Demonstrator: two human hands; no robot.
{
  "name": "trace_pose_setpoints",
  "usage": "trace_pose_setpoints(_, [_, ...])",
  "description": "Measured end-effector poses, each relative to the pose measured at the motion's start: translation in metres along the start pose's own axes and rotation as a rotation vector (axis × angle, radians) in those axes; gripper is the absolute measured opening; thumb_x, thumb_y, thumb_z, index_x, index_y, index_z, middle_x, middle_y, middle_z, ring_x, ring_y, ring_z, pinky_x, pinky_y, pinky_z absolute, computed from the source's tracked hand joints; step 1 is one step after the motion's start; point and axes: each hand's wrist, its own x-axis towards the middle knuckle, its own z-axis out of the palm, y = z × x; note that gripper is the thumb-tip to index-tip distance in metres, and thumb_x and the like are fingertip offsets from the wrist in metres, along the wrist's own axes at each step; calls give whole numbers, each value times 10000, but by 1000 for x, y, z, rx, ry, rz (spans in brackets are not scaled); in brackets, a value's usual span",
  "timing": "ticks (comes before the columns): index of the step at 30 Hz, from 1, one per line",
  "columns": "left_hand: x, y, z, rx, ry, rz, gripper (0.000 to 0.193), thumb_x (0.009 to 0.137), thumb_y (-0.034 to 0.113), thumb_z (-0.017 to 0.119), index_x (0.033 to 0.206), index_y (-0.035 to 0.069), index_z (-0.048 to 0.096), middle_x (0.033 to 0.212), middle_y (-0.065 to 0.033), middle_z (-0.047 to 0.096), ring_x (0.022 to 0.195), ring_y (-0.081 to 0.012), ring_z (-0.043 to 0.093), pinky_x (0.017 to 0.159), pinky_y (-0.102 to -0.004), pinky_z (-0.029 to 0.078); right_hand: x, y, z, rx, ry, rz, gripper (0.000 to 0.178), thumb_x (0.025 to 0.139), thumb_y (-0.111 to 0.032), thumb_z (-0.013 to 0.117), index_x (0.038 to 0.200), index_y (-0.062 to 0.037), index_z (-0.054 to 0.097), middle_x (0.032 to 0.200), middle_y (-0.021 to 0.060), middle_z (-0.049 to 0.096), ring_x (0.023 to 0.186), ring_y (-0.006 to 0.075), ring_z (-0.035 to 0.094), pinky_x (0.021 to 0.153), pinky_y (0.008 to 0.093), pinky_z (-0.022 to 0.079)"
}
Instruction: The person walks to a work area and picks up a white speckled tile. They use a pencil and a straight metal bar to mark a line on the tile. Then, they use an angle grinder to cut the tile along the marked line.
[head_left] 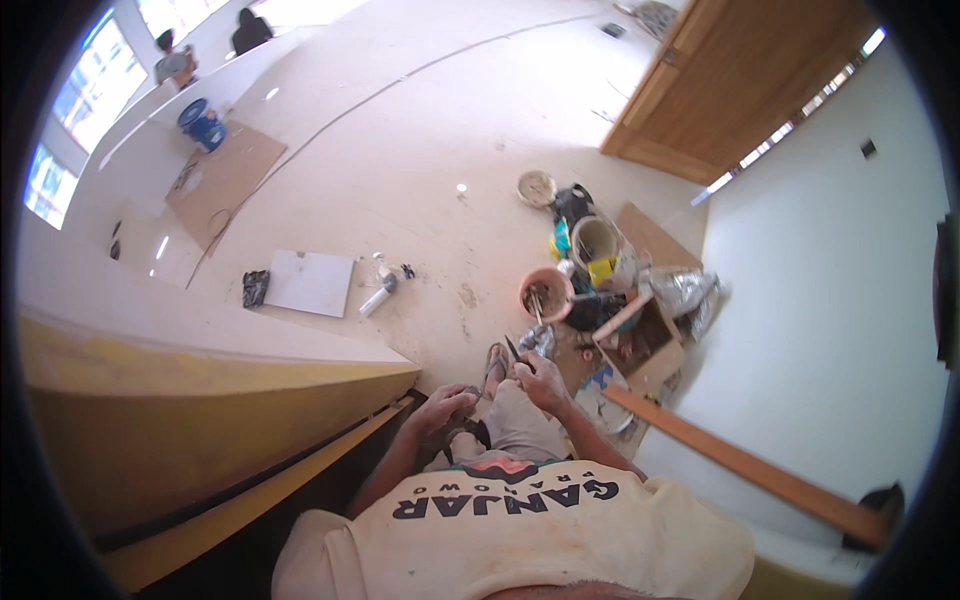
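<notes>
Grip: the right hand (pixel 542 385) is closed around a dark, pointed tool (pixel 513 348), whose narrow tip projects forward beyond the fist; this hold appears to leave the tip free while the fingers steady the base. The tool lies in front of the body, above the floor and close to the sandalled foot (pixel 495 365). The left hand (pixel 445 405), apart from the right, has its fingers curled inward at about the same level; whether it grasps a small object cannot be told. The 2 hands are kept in front of the lap, presumably where both can be watched from above.

Ahead and to the right, a pink bucket (pixel 560 302) contains long-handled implements, their handles leaning outward, probably for easy reach. Beside it stand a pale bucket (pixel 616 246) and an open box (pixel 642 345), a cluster that suggests supplies gathered within a short reach. A wooden plank (pixel 740 465) extends along the right-hand wall, perhaps to leave the floor ahead passable. To the left, a white panel (pixel 312 283) lies flat near a white tube (pixel 375 301).
</notes>
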Motion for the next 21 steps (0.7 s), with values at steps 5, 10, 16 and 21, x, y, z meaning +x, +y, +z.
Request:
trace_pose_setpoints(5, [63, 76, -30, -56, 110, 97, 320, 959, 332, 568, 985, 26, 657, 826, -32, 642, 769, -135, 582, 713, -281, 454, 107, 19, -38, 18, 34, -23, 235, 896, -210, 580, 933, -5, 690, 761, 108, 660, 707, 193, 634, 677, 353, 511])
trace_pose_setpoints(10, [97, 158, -55, -129, 237, 203, 350, 968, 354, 537, 979, 29, 668, 854, -60, 682, 782, -151, 614, 721, -294, 465, 221, -62, -103, -57, -11, -81, 249, 862, -216, 594, 922, -4, 711, 781, 107, 679, 745, 186, 640, 713, 351, 512])
trace_pose_setpoints(16, [145, 211, -114, -219, 357, 215, 414, 980, 381, 489, 996, 2, 653, 868, -97, 689, 816, -197, 653, 787, -329, 499, 391, -117, -116, -39, -102, -125, 340, 896, -322, 638, 903, 14, 689, 674, 107, 622, 640, 179, 570, 605, 375, 451])
trace_pose_setpoints(21, [197, 233, -172, -467, 421, 190, 412, 1004, 375, 492, 1003, -5, 652, 869, -105, 697, 804, -205, 682, 776, -337, 533, 476, -157, -108, -73, -199, -136, 407, 921, -368, 622, 856, 32, 658, 661, 179, 606, 625, 271, 589, 618, 425, 459])
